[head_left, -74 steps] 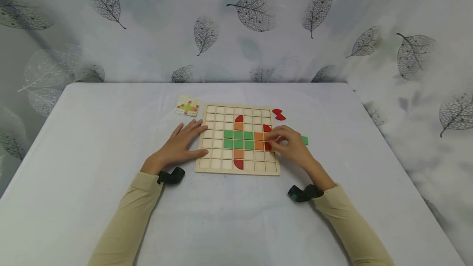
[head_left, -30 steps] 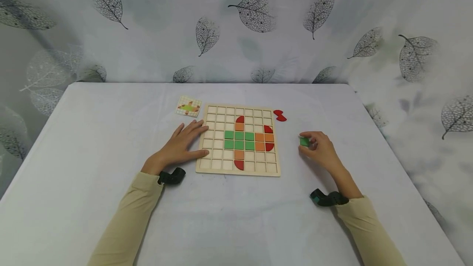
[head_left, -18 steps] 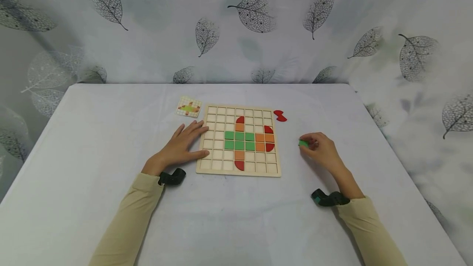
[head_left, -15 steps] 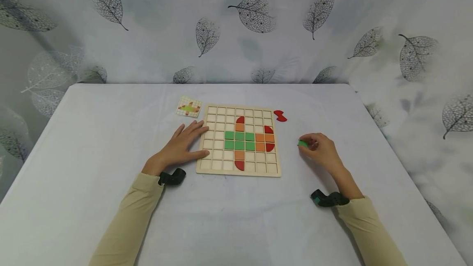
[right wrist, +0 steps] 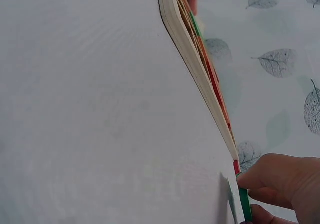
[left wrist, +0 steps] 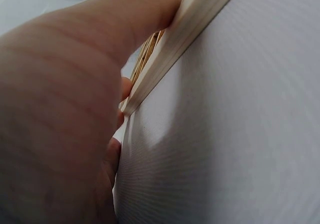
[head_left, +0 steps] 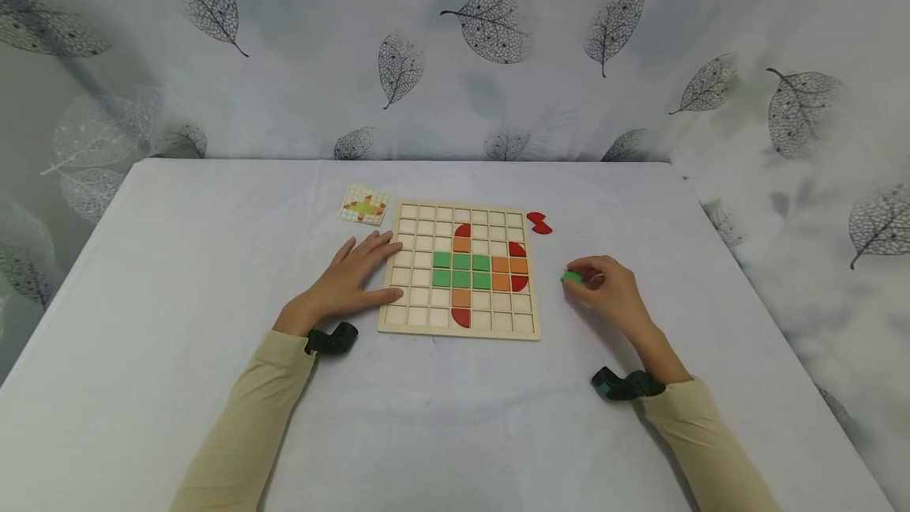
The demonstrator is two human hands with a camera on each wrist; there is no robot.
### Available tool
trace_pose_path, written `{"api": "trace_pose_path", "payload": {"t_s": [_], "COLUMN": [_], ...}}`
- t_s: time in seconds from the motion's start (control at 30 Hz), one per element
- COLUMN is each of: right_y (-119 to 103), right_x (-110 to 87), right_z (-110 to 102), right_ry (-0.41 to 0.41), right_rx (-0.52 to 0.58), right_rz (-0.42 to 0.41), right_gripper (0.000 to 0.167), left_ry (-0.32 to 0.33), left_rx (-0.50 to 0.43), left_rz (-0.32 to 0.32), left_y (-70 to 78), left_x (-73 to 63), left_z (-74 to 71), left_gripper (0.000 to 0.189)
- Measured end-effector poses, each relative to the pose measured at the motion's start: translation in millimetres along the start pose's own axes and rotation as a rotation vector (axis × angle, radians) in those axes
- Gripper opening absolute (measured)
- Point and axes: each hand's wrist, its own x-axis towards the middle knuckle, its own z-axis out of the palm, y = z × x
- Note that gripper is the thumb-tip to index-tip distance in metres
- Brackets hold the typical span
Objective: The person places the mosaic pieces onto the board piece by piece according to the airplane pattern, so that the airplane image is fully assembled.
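Observation:
A wooden grid board (head_left: 419,318) lies on the white table, with green and orange square tiles and red quarter-round pieces set in its cells. My left hand (head_left: 344,284) rests on the board's left edge, fingers spread; in the left wrist view its thumb (left wrist: 150,8) touches the wooden rim (left wrist: 175,38). To the right of the board, my right hand (head_left: 607,287) pinches a green tile (head_left: 572,276) between thumb and fingers. The same green tile (right wrist: 244,201) shows in the right wrist view, seen nearly edge-on beside the fingers.
A small pattern card (head_left: 364,204) with a coloured figure on a grid lies beyond the board's upper left corner. Two loose red pieces (head_left: 539,223) lie by the upper right corner. A leaf-print cloth (head_left: 490,22) hangs behind the table's far edge.
My right hand has left the red piece at the board's right side, moved right, picked up the green tile, and now shifted slightly left with it. My left hand stays in place.

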Motion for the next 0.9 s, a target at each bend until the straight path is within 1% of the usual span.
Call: {"api": "trace_pose_path", "payload": {"t_s": [0.3,0.67,0.9], "right_y": [-7.9,-21.5,-31.4], "right_x": [4.1,6.7,7.6], "right_z": [7.0,14.2,17.3], "right_ry": [-0.026,-0.049,-0.072], "right_rx": [0.032,0.064,0.080], "right_rz": [-0.031,-0.110,-0.140], "right_gripper": [0.025,0.025,0.026], "left_ry": [-0.002,-0.005,-0.006], "left_rx": [0.001,0.002,0.000], "left_rz": [-0.004,-0.006,-0.004], "left_y": [-0.7,0.5,0.1], "left_x": [-0.5,-0.3,0.1], "left_z": [0.8,-0.8,-0.6], "left_gripper": [0.078,0.078,0.078]}}
